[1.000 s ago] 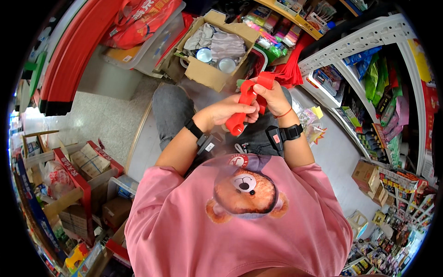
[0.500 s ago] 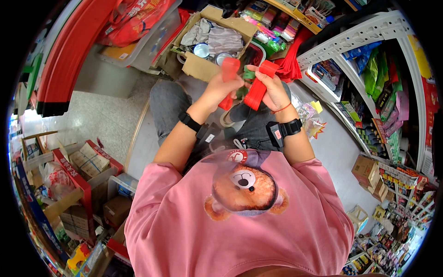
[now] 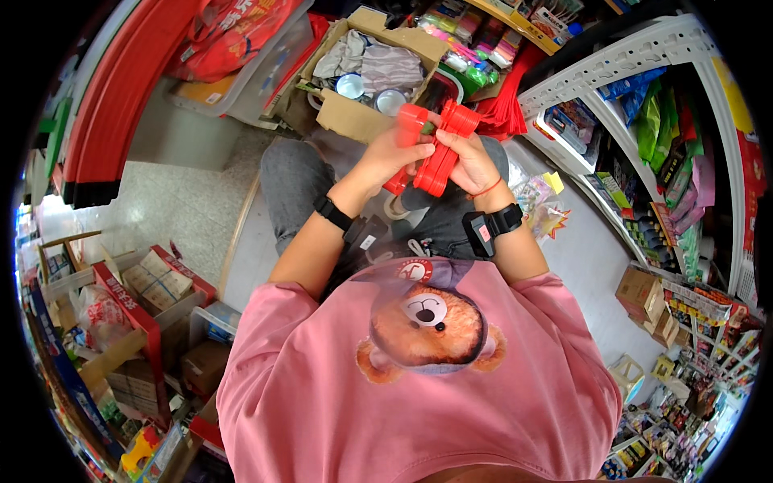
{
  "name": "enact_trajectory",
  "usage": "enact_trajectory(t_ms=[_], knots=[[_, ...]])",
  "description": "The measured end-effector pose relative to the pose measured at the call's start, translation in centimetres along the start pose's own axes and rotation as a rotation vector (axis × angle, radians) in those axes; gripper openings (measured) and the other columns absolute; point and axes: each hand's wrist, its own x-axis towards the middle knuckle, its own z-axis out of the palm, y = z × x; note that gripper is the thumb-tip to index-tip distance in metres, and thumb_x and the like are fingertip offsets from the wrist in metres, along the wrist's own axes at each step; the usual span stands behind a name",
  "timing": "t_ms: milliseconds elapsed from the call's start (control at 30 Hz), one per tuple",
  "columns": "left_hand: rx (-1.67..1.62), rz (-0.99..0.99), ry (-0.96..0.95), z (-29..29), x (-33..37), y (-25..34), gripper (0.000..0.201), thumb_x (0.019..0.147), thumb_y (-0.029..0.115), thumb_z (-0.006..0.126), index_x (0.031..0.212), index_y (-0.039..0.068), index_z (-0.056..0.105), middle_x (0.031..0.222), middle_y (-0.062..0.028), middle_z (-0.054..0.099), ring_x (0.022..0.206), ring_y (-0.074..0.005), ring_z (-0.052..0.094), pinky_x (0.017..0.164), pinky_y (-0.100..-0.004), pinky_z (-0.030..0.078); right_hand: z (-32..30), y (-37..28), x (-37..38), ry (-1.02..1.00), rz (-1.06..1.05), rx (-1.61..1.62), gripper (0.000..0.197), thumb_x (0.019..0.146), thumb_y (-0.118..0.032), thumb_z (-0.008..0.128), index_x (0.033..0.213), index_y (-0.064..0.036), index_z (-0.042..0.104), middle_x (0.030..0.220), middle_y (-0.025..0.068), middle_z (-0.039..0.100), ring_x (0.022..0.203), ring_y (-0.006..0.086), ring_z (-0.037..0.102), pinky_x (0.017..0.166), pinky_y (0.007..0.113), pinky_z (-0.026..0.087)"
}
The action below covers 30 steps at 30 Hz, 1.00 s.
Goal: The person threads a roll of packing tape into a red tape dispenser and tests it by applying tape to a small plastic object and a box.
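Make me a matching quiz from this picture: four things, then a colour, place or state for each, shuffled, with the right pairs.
1. Red bands
2. Cardboard box
3. T-shirt
4. Metal shelving

A. Pink
B. White, perforated
C. Held in the left hand and right hand
D. Open, with grey cloth inside

Pairs: 1-C, 2-D, 3-A, 4-B

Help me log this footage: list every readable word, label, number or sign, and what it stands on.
Wording is not copied here.
Red bag: large pale characters.
Red box: pale characters.
Shirt badge: too small to read.
Wrist labels: too small.
Red strips: no print seen.
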Motion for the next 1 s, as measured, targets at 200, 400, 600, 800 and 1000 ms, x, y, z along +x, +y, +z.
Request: enact_trajectory(t_ms=[200,400,600,800,1000], knots=[[-0.045,0.012,-0.016,-0.4,0.1,0.0,0.041,0.083,0.011,0.065,0.122,0.009,0.052,0.088,-0.0009,0.058,0.060,-0.0058,0.049,0.055,-0.0215,0.041,0.0,0.2,0.1,0.007,-0.040,0.046,0.046,0.090,-0.009,0.055,0.132,0.0014,0.041,0.123,0.0182,0.053,0.109,0.0293,0.057,0.089,0.044,0.051],[0.137,-0.007,0.050,-0.5,0.6,-0.8,0.021,0.082,0.012,0.067,0.100,0.005,0.059,0.074,0.0010,0.057,0.059,-0.0068,0.049,0.056,-0.0223,0.041,-0.3,0.6,0.4,0.114,-0.091,-0.046,0.041,0.088,-0.004,0.055,0.127,0.0024,0.047,0.120,0.0136,0.057,0.105,0.0240,0.059,0.088,0.038,0.050],[0.057,-0.022,0.034,-0.7,0.5,-0.4,0.024,0.082,0.015,0.071,0.101,0.005,0.060,0.075,0.0029,0.056,0.060,-0.0055,0.048,0.058,-0.0211,0.040,0.0,0.0,0.6,0.222,-0.152,-0.062,0.033,0.084,0.000,0.056,0.117,-0.0001,0.053,0.113,0.0108,0.059,0.092,0.0203,0.062,0.082,0.035,0.051],[0.088,-0.085,0.105,-1.2,0.0,-0.2,0.026,0.080,0.018,0.072,0.100,0.005,0.061,0.078,0.0026,0.058,0.059,-0.0053,0.048,0.058,-0.0205,0.040,0.5,-1.4,0.0,0.357,-0.240,-0.140,0.033,0.085,-0.001,0.057,0.118,0.0020,0.052,0.116,0.0112,0.059,0.091,0.0192,0.062,0.077,0.031,0.051],[0.127,-0.077,0.002,-1.2,0.0,-0.1,0.027,0.081,0.019,0.072,0.101,0.005,0.061,0.079,0.0014,0.059,0.060,-0.0054,0.048,0.058,-0.0209,0.041,0.7,-1.4,0.2,0.260,-0.201,-0.233,0.035,0.085,-0.003,0.058,0.119,0.0021,0.054,0.116,0.0109,0.058,0.092,0.0174,0.061,0.075,0.029,0.049]])
